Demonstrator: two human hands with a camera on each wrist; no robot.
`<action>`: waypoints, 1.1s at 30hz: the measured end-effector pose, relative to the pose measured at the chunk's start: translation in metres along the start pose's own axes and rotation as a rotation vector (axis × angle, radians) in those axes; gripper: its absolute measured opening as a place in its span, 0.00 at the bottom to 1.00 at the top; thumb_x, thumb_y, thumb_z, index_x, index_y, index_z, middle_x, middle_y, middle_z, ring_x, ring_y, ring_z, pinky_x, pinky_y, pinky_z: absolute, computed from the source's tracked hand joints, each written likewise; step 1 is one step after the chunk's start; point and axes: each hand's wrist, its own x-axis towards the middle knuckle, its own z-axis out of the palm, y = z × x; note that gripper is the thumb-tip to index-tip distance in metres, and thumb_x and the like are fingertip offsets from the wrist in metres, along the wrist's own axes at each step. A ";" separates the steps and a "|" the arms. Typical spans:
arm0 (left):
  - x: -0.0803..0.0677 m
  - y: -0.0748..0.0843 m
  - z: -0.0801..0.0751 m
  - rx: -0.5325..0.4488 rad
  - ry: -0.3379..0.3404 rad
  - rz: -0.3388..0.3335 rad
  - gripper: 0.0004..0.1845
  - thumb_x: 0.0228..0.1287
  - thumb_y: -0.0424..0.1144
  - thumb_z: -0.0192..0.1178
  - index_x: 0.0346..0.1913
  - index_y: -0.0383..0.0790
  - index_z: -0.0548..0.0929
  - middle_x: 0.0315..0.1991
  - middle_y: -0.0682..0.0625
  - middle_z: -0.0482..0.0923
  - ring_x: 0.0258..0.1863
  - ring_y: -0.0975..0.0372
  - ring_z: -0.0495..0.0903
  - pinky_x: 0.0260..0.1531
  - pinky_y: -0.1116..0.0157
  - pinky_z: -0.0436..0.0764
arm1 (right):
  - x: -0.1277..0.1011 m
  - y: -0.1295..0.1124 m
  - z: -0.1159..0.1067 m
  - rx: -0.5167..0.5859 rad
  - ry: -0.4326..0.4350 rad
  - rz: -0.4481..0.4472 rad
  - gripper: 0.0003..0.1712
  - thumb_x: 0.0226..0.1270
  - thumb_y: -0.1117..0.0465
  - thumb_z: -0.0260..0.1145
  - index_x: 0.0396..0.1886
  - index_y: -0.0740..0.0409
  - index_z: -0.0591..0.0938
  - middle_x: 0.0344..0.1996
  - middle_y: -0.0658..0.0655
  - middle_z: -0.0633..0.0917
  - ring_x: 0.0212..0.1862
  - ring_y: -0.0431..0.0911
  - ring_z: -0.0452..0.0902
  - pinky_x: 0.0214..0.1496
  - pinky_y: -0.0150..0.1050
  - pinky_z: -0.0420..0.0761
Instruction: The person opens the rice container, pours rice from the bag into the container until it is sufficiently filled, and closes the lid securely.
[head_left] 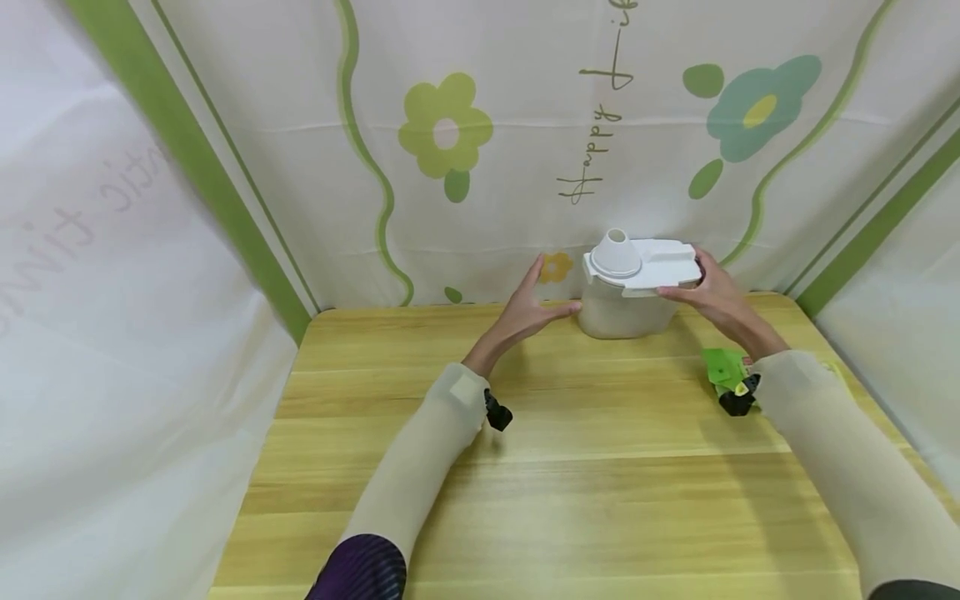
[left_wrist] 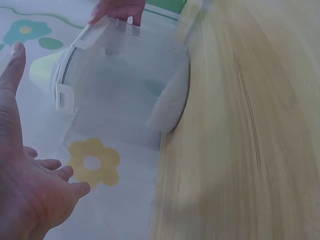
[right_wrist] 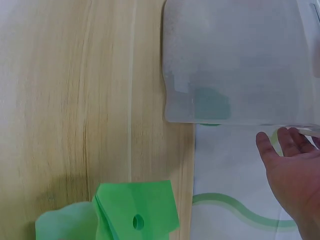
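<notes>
A translucent plastic storage container stands upright at the back edge of the table. Its white lid carries a cone-shaped white piece at the left end. White grainy contents lie low inside, seen in the left wrist view. My right hand grips the lid's right end, thumb along the front edge and fingers behind. Just left of the container, my left hand is spread with thumb and fingers apart, its thumb tip close to the container's side and nothing held.
A green packet lies on the wooden table, beneath my right forearm. Behind the table hangs a white curtain with printed flowers, right at the container's back. More white cloth hangs at the left side.
</notes>
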 end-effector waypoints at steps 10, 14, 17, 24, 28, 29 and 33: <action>0.013 0.006 0.006 0.001 0.015 -0.050 0.68 0.58 0.62 0.77 0.88 0.57 0.39 0.88 0.50 0.44 0.85 0.47 0.49 0.77 0.36 0.57 | 0.004 -0.001 0.013 0.041 -0.003 -0.034 0.64 0.69 0.52 0.78 0.88 0.55 0.43 0.79 0.68 0.62 0.75 0.61 0.61 0.80 0.64 0.59; 0.018 0.009 0.009 -0.002 0.008 -0.037 0.68 0.58 0.60 0.78 0.88 0.55 0.39 0.87 0.47 0.46 0.85 0.46 0.50 0.77 0.36 0.58 | 0.003 -0.005 0.017 0.068 0.014 -0.038 0.64 0.69 0.54 0.78 0.88 0.57 0.42 0.80 0.69 0.61 0.75 0.61 0.62 0.79 0.62 0.62; 0.020 0.010 0.011 -0.017 -0.008 -0.042 0.68 0.58 0.59 0.78 0.88 0.54 0.38 0.87 0.46 0.46 0.85 0.46 0.49 0.77 0.36 0.58 | 0.001 -0.006 0.020 0.096 0.017 -0.026 0.65 0.69 0.56 0.78 0.87 0.58 0.40 0.81 0.70 0.58 0.76 0.61 0.60 0.80 0.60 0.62; 0.025 0.012 0.016 -0.015 -0.002 -0.052 0.68 0.59 0.58 0.78 0.88 0.55 0.38 0.87 0.47 0.45 0.85 0.46 0.50 0.77 0.38 0.59 | 0.005 -0.006 0.025 0.102 0.019 -0.038 0.67 0.67 0.56 0.78 0.87 0.56 0.39 0.82 0.69 0.55 0.77 0.63 0.57 0.81 0.64 0.57; 0.029 0.014 0.019 -0.054 0.003 -0.026 0.68 0.59 0.55 0.79 0.88 0.51 0.38 0.87 0.47 0.44 0.85 0.47 0.49 0.78 0.41 0.58 | 0.008 -0.005 0.026 0.085 0.022 -0.076 0.63 0.67 0.55 0.78 0.88 0.50 0.45 0.79 0.64 0.62 0.72 0.56 0.62 0.78 0.60 0.59; 0.030 0.014 0.020 -0.066 0.000 -0.014 0.68 0.59 0.54 0.80 0.88 0.49 0.38 0.87 0.46 0.45 0.85 0.48 0.49 0.79 0.43 0.58 | 0.009 -0.006 0.026 0.086 0.019 -0.079 0.62 0.67 0.56 0.78 0.88 0.49 0.46 0.78 0.63 0.63 0.71 0.55 0.62 0.77 0.59 0.60; 0.035 0.013 0.026 -0.091 -0.007 0.048 0.66 0.60 0.48 0.80 0.88 0.44 0.42 0.86 0.46 0.51 0.84 0.54 0.52 0.80 0.56 0.57 | 0.008 -0.007 0.027 0.065 0.012 -0.072 0.64 0.67 0.55 0.79 0.89 0.48 0.45 0.79 0.63 0.62 0.72 0.55 0.62 0.79 0.60 0.59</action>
